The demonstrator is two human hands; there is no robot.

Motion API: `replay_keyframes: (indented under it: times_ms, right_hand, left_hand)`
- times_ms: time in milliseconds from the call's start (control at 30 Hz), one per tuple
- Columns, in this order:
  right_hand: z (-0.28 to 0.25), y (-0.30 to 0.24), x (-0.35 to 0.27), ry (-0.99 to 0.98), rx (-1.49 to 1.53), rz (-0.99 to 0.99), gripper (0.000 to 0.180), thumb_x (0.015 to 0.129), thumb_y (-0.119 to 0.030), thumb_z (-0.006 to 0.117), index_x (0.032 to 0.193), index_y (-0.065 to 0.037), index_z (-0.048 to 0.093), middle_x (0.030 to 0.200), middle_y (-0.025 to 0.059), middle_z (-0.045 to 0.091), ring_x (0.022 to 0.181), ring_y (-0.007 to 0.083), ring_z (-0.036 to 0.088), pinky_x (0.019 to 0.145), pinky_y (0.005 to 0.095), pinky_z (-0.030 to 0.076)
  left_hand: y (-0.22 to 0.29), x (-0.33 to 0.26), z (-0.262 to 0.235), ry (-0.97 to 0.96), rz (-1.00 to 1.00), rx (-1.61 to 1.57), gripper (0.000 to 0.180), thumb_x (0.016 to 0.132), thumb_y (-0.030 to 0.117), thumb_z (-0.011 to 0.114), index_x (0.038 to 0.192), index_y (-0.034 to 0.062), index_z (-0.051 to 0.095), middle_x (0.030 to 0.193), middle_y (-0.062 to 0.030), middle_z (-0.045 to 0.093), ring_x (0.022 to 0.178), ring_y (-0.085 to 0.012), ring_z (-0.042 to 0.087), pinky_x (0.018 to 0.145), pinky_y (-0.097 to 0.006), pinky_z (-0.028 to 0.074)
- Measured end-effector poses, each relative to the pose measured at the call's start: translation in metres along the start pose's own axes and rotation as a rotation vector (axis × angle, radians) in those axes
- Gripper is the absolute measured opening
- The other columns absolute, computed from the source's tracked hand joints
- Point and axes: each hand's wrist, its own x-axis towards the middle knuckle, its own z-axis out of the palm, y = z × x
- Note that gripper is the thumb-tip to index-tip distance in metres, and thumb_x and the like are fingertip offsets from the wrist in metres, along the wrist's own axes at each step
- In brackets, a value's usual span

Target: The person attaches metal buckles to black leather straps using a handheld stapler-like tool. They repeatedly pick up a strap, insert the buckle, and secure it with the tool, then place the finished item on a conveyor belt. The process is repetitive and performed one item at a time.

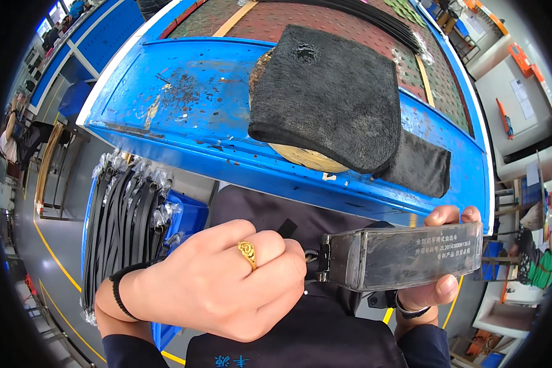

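My right hand [428, 295] grips a dark, partly see-through rectangular box [414, 260] from its right end, thumb along the lower edge and fingertips over the top. The box lies nearly level over my lap, with pale print on its face. At its left end sits a small dark fitting [325, 257]. My left hand [227, 282], with a gold ring and a black bracelet, is closed in a fist just left of that fitting. Whatever lies inside its fingers is hidden. Beyond both hands, a black cloth [331, 92] drapes over a round yellowish object [303, 158].
A stained blue workbench [190, 92] spans the front, its raised back surface dark red and dimpled. Black straps [374, 15] lie there. Left below, more black straps [126, 214] with plastic-wrapped ends hang over a blue bin [187, 214]. Other people are in the background at both sides.
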Motion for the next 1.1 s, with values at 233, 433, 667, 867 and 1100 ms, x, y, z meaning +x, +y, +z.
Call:
replay_keyframes:
  times_ms: [233, 433, 667, 867, 1100]
  right_hand:
    - [-0.008, 0.005, 0.003, -0.050, -0.007, -0.051, 0.081, 0.061, -0.048, 0.067, 0.123, -0.009, 0.032, 0.097, 0.0084, 0.044, 0.085, 0.0171, 0.051, 0.069, 0.0307, 0.052]
    - [-0.009, -0.003, 0.002, 0.168, 0.140, 0.053, 0.084, 0.049, -0.049, 0.075, 0.115, -0.013, 0.037, 0.095, 0.0085, 0.051, 0.085, 0.0167, 0.047, 0.074, 0.0314, 0.043]
    - [-0.013, -0.001, -0.003, 0.011, 0.028, -0.027, 0.081, 0.057, -0.046, 0.070, 0.120, -0.011, 0.033, 0.099, 0.0067, 0.041, 0.090, 0.0162, 0.046, 0.074, 0.0317, 0.050]
    - [-0.008, -0.006, -0.003, 0.075, 0.078, -0.020, 0.084, 0.049, -0.048, 0.081, 0.115, -0.016, 0.037, 0.095, 0.0077, 0.050, 0.086, 0.0163, 0.048, 0.072, 0.0300, 0.043]
    - [0.000, -0.010, 0.000, 0.121, 0.035, -0.045, 0.087, 0.049, -0.048, 0.081, 0.116, -0.015, 0.037, 0.095, 0.0075, 0.051, 0.084, 0.0156, 0.048, 0.074, 0.0298, 0.043]
  left_hand:
    - [0.001, -0.001, -0.002, -0.038, -0.001, 0.009, 0.020, 0.052, 0.014, 0.060, 0.068, 0.0041, 0.061, 0.077, -0.0058, 0.056, 0.055, -0.0126, 0.044, 0.045, -0.023, 0.033]
    - [-0.001, -0.001, -0.002, 0.077, -0.006, 0.004, 0.021, 0.048, 0.015, 0.060, 0.066, 0.0039, 0.061, 0.075, -0.0071, 0.056, 0.052, -0.0137, 0.044, 0.043, -0.023, 0.033]
    - [-0.002, 0.001, -0.001, 0.105, -0.001, -0.011, 0.022, 0.048, 0.016, 0.060, 0.066, 0.0030, 0.061, 0.072, -0.0077, 0.057, 0.048, -0.0137, 0.043, 0.042, -0.023, 0.033]
    - [-0.003, -0.001, -0.001, 0.083, -0.003, -0.010, 0.020, 0.050, 0.017, 0.059, 0.065, 0.0033, 0.061, 0.072, -0.0069, 0.056, 0.051, -0.0137, 0.044, 0.042, -0.023, 0.034]
    - [-0.006, -0.005, 0.002, 0.087, 0.014, 0.003, 0.021, 0.051, 0.017, 0.060, 0.067, 0.0039, 0.061, 0.074, -0.0064, 0.056, 0.053, -0.0135, 0.044, 0.043, -0.023, 0.034]
